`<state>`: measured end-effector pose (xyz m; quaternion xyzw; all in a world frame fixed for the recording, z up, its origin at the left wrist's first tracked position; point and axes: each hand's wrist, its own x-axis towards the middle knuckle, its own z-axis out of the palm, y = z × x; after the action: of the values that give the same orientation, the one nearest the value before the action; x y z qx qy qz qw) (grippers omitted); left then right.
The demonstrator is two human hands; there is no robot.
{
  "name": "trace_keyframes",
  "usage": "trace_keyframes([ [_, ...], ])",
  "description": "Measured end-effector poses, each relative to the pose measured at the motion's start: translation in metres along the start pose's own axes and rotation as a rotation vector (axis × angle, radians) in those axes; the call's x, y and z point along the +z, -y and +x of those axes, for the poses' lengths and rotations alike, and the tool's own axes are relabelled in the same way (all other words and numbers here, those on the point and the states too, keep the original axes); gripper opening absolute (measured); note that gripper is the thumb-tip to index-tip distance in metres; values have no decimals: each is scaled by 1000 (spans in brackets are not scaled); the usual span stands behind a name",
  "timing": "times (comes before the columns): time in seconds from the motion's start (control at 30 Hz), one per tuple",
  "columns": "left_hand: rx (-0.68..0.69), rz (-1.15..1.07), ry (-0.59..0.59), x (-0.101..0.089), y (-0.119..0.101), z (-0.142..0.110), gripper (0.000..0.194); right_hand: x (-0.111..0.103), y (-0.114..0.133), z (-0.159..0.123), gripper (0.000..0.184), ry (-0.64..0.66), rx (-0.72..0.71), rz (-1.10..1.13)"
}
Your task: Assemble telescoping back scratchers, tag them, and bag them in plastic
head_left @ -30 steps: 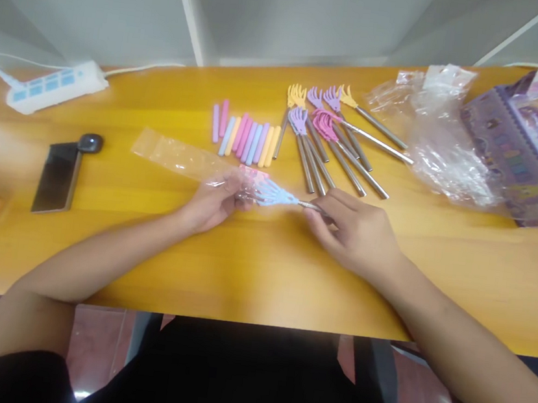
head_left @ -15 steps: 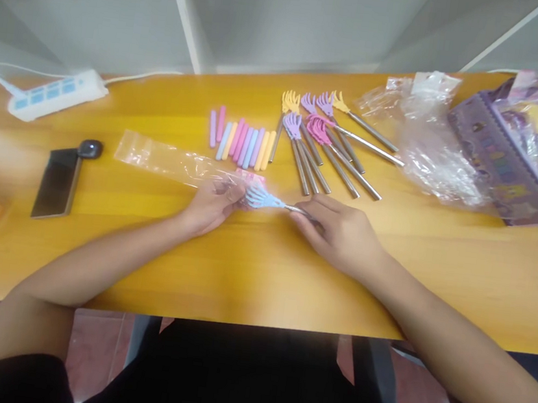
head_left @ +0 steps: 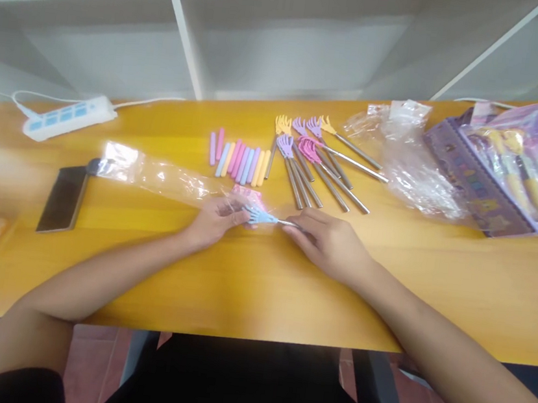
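Note:
My left hand [head_left: 212, 219] pinches the mouth of a long clear plastic sleeve [head_left: 154, 176] that lies across the yellow table [head_left: 258, 292]. My right hand [head_left: 330, 242] grips the metal stem of a small back scratcher with a light blue claw head [head_left: 260, 216]. The claw head sits right at the sleeve's mouth, between my two hands. A pink card [head_left: 246, 193] shows at the sleeve's opening.
Behind my hands lie a row of pastel handle grips [head_left: 242, 156] and several claw scratchers with metal stems [head_left: 317, 162]. Crumpled clear bags [head_left: 411, 160] and a purple display box [head_left: 503, 171] stand at right. A phone [head_left: 63, 197] and a power strip [head_left: 68, 117] lie at left.
The blue claw head has moved left toward the sleeve's mouth and my hands have drawn closer together. The camera has tilted, so everything sits lower in the picture.

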<state>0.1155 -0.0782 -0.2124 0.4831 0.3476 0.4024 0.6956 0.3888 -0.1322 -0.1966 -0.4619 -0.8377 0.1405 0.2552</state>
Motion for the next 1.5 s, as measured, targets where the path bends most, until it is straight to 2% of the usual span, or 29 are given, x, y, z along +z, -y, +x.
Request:
trace_keyframes([
  [0.13, -19, 146, 26, -2, -3, -5, 44, 5, 7, 5, 43, 37, 2, 55],
  [0.23, 22, 178, -7, -3, -4, -9, 39, 3, 11, 6, 46, 60, 16, 52],
  [0.4, 157, 19, -177, -4, 1, -5, 41, -11, 0, 5, 51, 63, 130, -29],
  [0.5, 184, -52, -222, -5, 5, -2, 44, -13, -7, 6, 59, 60, 176, 1],
  [0.67, 140, 139, -104, -6, 7, -8, 38, 1, 6, 6, 60, 56, 145, 122],
  [0.8, 20, 313, 29, -6, 7, -17, 39, 11, 23, 6, 50, 43, 88, 200],
  [0.87, -13, 300, 25, -7, 9, -17, 40, 11, 26, 6, 42, 37, 82, 254],
  [0.93, 21, 226, -31, -7, 11, -14, 41, 8, 22, 7, 40, 20, 117, 298],
  [1.07, 112, 32, -168, -4, 10, -4, 47, -2, 3, 6, 51, 81, 216, 379],
  [1.13, 112, -25, -188, -2, 8, -1, 48, -5, -6, 5, 55, 156, 244, 489],
  [1.27, 101, -9, -126, -4, 8, -4, 45, -5, -13, 5, 58, 259, 266, 695],
  [1.4, 53, 162, -56, -7, 11, -12, 42, 0, -13, 8, 58, 268, 172, 664],
  [1.5, -3, 256, 27, -2, 8, -19, 44, 6, -12, 9, 57, 240, 92, 655],
])
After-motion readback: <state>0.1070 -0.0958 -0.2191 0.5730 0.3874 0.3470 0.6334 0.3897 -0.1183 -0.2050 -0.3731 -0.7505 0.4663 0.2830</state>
